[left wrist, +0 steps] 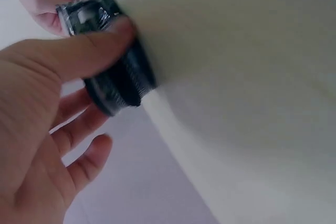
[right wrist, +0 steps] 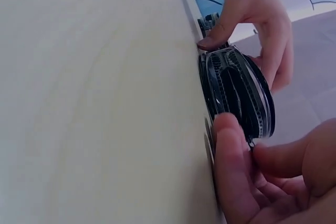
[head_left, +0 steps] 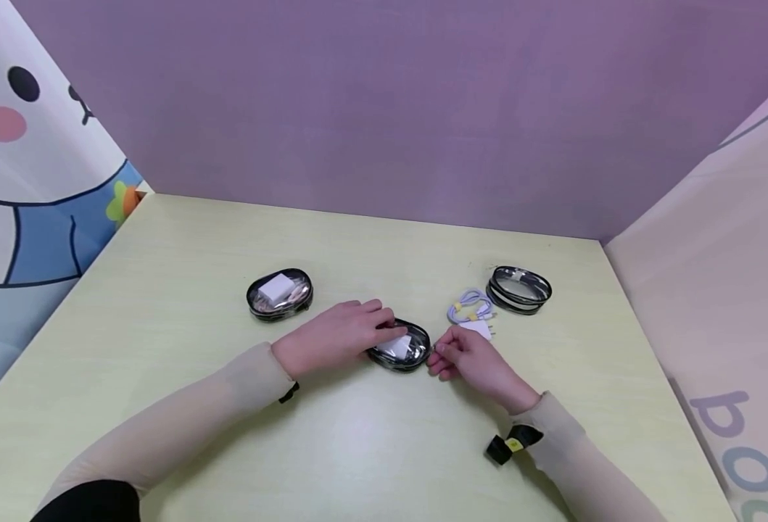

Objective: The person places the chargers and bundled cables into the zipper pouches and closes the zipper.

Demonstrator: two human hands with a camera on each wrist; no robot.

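Note:
An oval clear pouch with black trim (head_left: 416,349) lies mid-table, a white block showing through its top. My left hand (head_left: 341,336) grips its left end; in the left wrist view the thumb (left wrist: 100,48) crosses one side and fingers reach round the other. At the pouch's right end, my right hand (head_left: 471,362) pinches the small zipper pull (right wrist: 251,142) between thumb and fingers. In the right wrist view, two rows of zipper teeth (right wrist: 254,90) stand apart along the pouch's side, with a dark gap between.
A similar pouch with a white block (head_left: 279,293) sits at the left. Right of my hands lie a coiled lavender cable (head_left: 471,306) and a white plug adapter (head_left: 477,328). Behind them stands another clear, black-trimmed pouch (head_left: 519,288). A purple panel (head_left: 370,109) borders the table's back.

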